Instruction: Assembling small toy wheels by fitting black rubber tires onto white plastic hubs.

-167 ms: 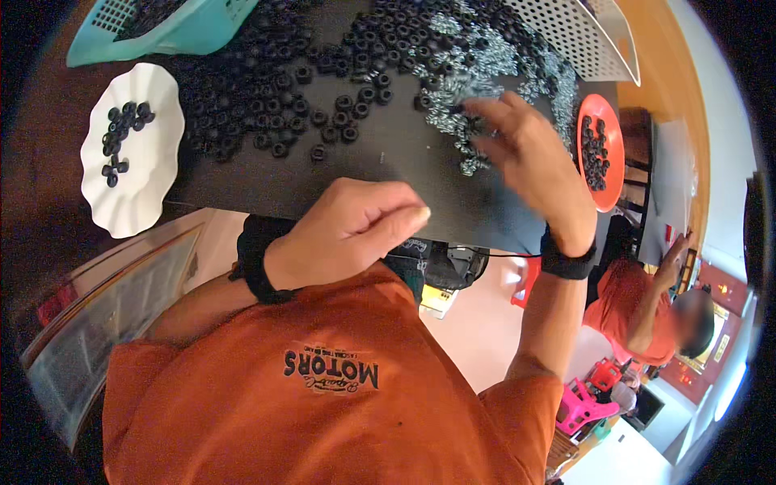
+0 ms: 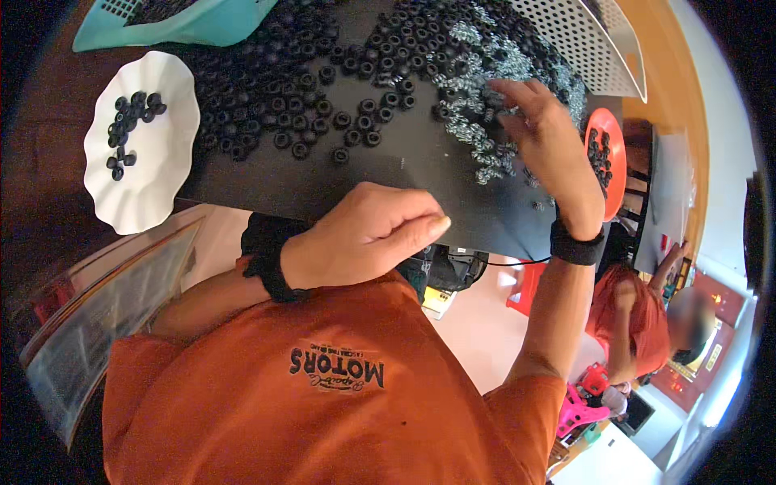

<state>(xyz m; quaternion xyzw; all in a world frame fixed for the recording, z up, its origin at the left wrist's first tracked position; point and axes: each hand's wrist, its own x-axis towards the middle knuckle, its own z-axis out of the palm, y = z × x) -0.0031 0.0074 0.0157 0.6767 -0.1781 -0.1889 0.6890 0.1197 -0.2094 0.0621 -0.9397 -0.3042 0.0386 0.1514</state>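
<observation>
Silvery metal rings [image 2: 483,137], small and heaped in a loose drift, lie on the black work mat [image 2: 404,174] in the upper right of the frame, and we have our right hand [image 2: 540,137] spread over them, fingers open and fanned, the fingertips [image 2: 503,87] resting among the pieces. We cannot tell whether any one ring is pinched under the hand. The drift runs as a band from upper right down toward the middle of the frame, so its long axis lies diagonally, and it sits directly under and just left of those fingertips. The single rings are round and point no way that we can make out.

Our left hand [image 2: 365,234] is well apart from them, at the lower edge of the mat near the middle of the frame, curled into a loose fist with the thumb against the forefinger; whether it holds something inside we cannot tell. The right hand is clearly the nearer.

Left of the metal drift spread black rubber rings [image 2: 307,89], across the upper middle. Beyond the right hand stands an orange-red plate [image 2: 616,133] with black rings on it; at the far left a white scalloped plate [image 2: 158,194] bears a few more. A teal basket [image 2: 153,28] and a white perforated tray [image 2: 582,40] line the top edge.
</observation>
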